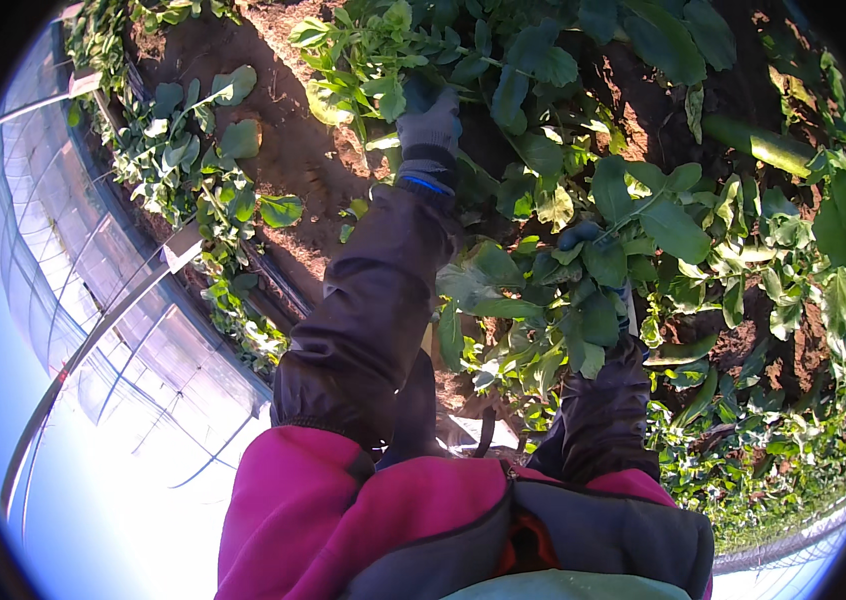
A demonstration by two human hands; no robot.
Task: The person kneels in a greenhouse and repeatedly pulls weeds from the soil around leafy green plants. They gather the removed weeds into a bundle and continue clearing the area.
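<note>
My left hand (429,128), in a grey glove with a dark front and a blue band at the wrist, reaches forward into leafy green plants (533,60). Its fingers are lost among shaded leaves, so their grip does not show. Nearer to me on the right, a bunch of broad-leaved greens (593,290) covers most of my right hand (579,236). Only dark gloved fingertips show, curled over the stems and leaves. Brown sleeve covers reach up both my forearms.
A row of low plants (208,190) runs along the left, beside brown soil (293,150). Metal hoops (93,340) and translucent sheeting (73,230) stand farther left. More foliage (763,470) spreads on the right, with a long pale-green leaf or stalk (768,147) above it.
</note>
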